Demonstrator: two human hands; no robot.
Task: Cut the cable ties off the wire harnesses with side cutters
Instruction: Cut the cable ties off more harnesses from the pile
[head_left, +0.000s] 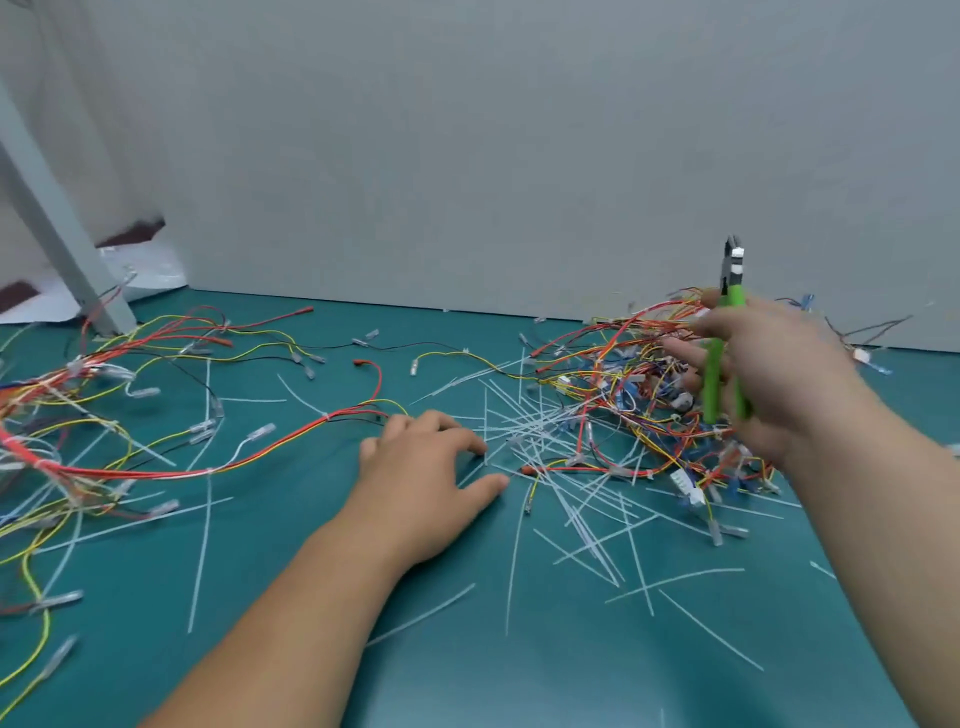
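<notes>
My right hand (779, 369) holds the green-handled side cutters (719, 358) upright above a tangled heap of wire harnesses (639, 374) at the right, jaws pointing up. My left hand (426, 478) rests palm down on the green mat (467, 649), fingers spread and slightly bent, holding nothing. Its fingertips lie near the end of a red and yellow harness (291, 436) that runs off to the left. Several cut white cable ties (524, 431) lie scattered between the hands.
More loose harnesses (78, 415) sprawl across the left of the mat. A grey wall (519, 156) closes the back edge. A slanted grey post (57, 228) stands at the far left beside white paper (145, 270). Cut ties also litter the mat near me.
</notes>
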